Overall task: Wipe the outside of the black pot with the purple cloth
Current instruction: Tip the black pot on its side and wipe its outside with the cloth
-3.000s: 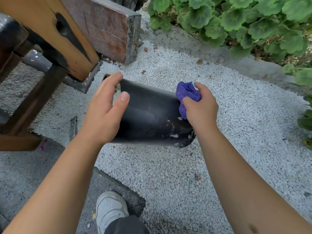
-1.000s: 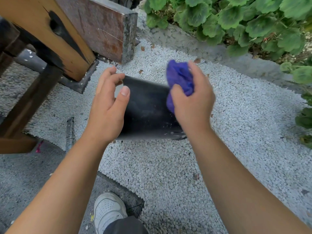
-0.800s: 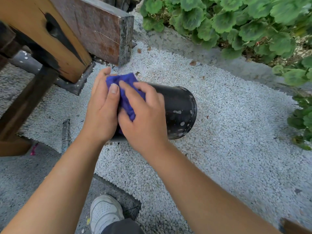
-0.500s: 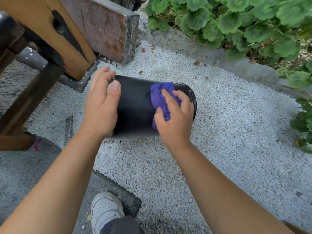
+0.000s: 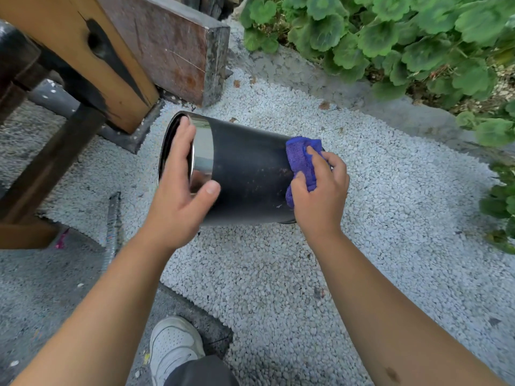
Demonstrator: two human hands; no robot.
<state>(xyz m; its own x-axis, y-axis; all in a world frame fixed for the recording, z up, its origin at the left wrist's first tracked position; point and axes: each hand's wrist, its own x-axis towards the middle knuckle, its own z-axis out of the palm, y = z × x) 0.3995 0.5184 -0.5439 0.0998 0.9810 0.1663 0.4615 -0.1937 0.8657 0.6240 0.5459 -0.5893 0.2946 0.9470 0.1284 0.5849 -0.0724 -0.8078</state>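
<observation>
At the centre of the frame, a black pot (image 5: 248, 174) is held on its side above white gravel (image 5: 278, 274), its open mouth toward the left. The person's left hand (image 5: 181, 196) grips the rim, fingers inside the mouth and thumb on the outer wall. The right hand (image 5: 320, 190) clutches a bunched purple cloth (image 5: 301, 157), pressing it against the pot's outer wall near the base, at right. Wooden beams (image 5: 117, 59) fill the upper left; green leafy plants (image 5: 404, 37) the upper right. A white shoe (image 5: 172, 346) shows at the bottom.
</observation>
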